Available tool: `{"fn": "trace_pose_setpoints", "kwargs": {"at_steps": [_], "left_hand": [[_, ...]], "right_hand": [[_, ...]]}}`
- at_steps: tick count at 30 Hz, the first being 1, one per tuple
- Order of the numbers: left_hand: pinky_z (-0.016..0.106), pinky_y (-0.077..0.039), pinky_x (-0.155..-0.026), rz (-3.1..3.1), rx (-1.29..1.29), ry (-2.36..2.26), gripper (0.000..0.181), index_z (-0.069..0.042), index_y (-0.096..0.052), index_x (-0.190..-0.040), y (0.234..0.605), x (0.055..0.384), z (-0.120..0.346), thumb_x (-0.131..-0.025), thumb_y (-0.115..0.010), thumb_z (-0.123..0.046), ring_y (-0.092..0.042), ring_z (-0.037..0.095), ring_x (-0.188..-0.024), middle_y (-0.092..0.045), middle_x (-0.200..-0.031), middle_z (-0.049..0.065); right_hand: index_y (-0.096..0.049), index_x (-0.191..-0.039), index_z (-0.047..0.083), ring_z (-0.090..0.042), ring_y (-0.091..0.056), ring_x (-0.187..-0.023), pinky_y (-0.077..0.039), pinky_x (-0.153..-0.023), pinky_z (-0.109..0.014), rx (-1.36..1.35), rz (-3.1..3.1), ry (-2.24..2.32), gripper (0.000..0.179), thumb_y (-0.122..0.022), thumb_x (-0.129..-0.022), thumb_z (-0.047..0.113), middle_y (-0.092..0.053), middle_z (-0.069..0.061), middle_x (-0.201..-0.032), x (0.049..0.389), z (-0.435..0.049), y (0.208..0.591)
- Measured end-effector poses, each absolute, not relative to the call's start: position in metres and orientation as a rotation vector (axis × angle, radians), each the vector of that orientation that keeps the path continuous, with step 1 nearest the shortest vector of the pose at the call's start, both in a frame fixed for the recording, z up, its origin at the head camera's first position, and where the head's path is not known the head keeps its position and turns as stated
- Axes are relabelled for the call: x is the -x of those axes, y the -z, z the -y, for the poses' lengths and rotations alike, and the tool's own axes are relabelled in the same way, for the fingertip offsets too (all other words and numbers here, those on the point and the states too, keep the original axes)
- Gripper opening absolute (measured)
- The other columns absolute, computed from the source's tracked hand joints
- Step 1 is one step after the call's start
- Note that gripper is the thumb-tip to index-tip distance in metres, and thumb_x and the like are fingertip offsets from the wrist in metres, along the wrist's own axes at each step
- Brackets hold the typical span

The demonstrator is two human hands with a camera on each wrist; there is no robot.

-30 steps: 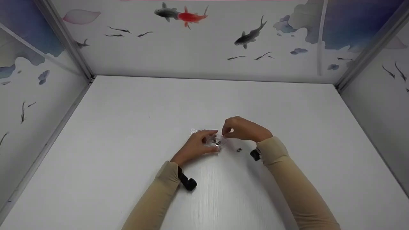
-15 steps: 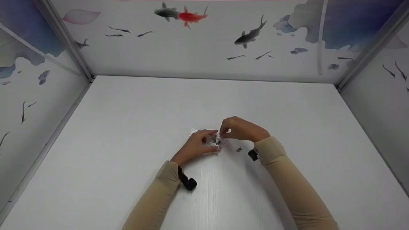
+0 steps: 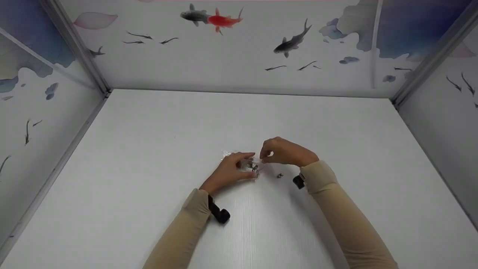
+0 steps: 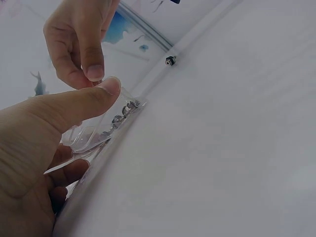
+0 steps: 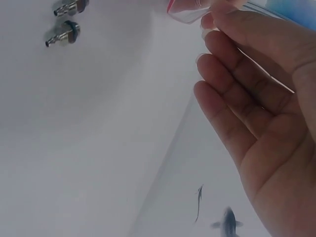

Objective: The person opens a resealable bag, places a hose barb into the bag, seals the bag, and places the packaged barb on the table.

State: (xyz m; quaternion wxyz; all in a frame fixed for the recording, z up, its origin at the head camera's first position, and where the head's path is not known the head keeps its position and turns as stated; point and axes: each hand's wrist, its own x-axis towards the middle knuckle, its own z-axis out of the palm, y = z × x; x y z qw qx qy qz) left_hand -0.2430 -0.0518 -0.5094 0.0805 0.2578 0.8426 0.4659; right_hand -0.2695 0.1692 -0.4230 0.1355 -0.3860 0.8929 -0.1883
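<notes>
A clear plastic zip bag (image 3: 244, 164) with several small metal fittings (image 4: 129, 107) inside lies near the middle of the white table. My left hand (image 3: 228, 171) holds it between thumb and fingers, the thumb (image 4: 94, 101) along its upper side. At the bag's right end, my right hand (image 3: 286, 151) pinches the edge between thumb and index finger. A pink strip (image 5: 171, 6) shows on that edge in the right wrist view. The other right fingers are loosely bent. Two loose barbed metal fittings (image 5: 65, 34) lie on the table just right of the bag.
The white table (image 3: 168, 123) is enclosed by white panels (image 3: 231, 63) printed with fish, at the back and both sides. Grey metal posts (image 3: 84, 56) stand at the corners. Black wrist cameras (image 3: 223, 216) are strapped over both beige sleeves.
My right hand shifted slightly left towards the bag, then back right, still pinching its edge. My left hand and the loose fittings have stayed in place.
</notes>
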Motion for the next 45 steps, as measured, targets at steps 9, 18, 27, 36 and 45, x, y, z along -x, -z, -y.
{"fn": "trace_pose_setpoints", "kwargs": {"at_steps": [9, 18, 27, 36, 45], "left_hand": [[0.031, -0.039, -0.083, -2.526, -0.781, -1.397, 0.067, -0.014, -0.053, -0.138, 0.51, 0.243, 0.052, -0.08, -0.078, -0.034, -0.047, 0.015, -0.093, -0.062, -0.124, 0.002], [0.032, -0.042, -0.09, -2.54, -0.776, -1.393, 0.067, -0.016, -0.054, -0.138, 0.509, 0.242, 0.052, -0.079, -0.079, -0.034, -0.051, 0.016, -0.102, -0.06, -0.13, 0.001], [0.032, -0.041, -0.088, -2.544, -0.773, -1.391, 0.067, -0.015, -0.053, -0.138, 0.51, 0.242, 0.052, -0.08, -0.078, -0.035, -0.05, 0.015, -0.099, -0.061, -0.128, 0.002], [0.035, -0.042, -0.09, -2.531, -0.785, -1.39, 0.065, -0.015, -0.053, -0.138, 0.511, 0.243, 0.054, -0.081, -0.077, -0.036, -0.051, 0.017, -0.102, -0.06, -0.13, 0.004], [0.036, -0.041, -0.096, -2.518, -0.774, -1.389, 0.066, -0.015, -0.052, -0.139, 0.509, 0.243, 0.052, -0.081, -0.078, -0.033, -0.052, 0.018, -0.111, -0.059, -0.132, 0.002]], "right_hand": [[-0.075, -0.099, 0.007, -0.019, -0.065, -0.096, -0.053, -0.085, -0.036, 1.002, -2.566, 0.55, 0.013, -0.071, -0.086, 0.009, -0.071, -0.004, -0.098, 0.269, -0.184, 0.43], [-0.076, -0.097, 0.012, -0.014, -0.063, -0.088, -0.053, -0.082, -0.035, 0.805, -2.536, 0.503, 0.013, -0.074, -0.085, 0.015, -0.071, 0.001, -0.096, 0.263, -0.196, 0.432], [-0.077, -0.094, 0.015, -0.011, -0.061, -0.08, -0.053, -0.076, -0.032, 0.727, -2.496, 0.484, 0.011, -0.075, -0.084, 0.019, -0.071, 0.003, -0.093, 0.264, -0.204, 0.437], [-0.078, -0.09, 0.019, -0.009, -0.06, -0.076, -0.051, -0.071, -0.028, 0.698, -2.48, 0.49, 0.01, -0.078, -0.081, 0.022, -0.072, 0.005, -0.09, 0.261, -0.207, 0.44], [-0.077, -0.089, 0.017, -0.009, -0.058, -0.074, -0.048, -0.068, -0.026, 0.736, -2.481, 0.484, 0.007, -0.075, -0.083, 0.015, -0.071, 0.005, -0.089, 0.262, -0.207, 0.443]]}}
